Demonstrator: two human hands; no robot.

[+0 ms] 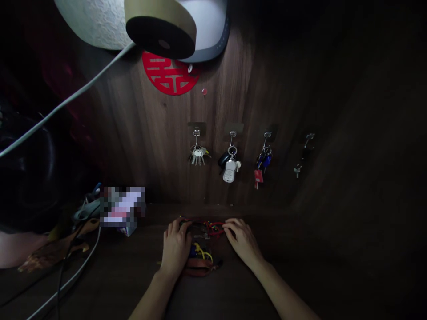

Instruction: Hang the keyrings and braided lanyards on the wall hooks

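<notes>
On the dark wooden surface, a tangle of red cord (216, 229) with small coloured bits lies between my hands. My right hand (243, 242) pinches the right end of this cord between thumb and fingertips. At the left end, my left hand (176, 246) has its fingers curled together over the strand; what they hold is hidden. A small metal key-like piece (202, 236) lies just below the cord. Nearer to me are a yellow cord (204, 252) and a brown strap (198, 266), partly covered by my left hand and wrist.
Hooks on the wooden back panel hold silver keys (197, 154), a grey key fob (229, 171) and blue keys with a red tag (259, 176). A lamp (160, 26) hangs above, its white cable (73, 98) running left. A blurred-out box (123, 209) stands left.
</notes>
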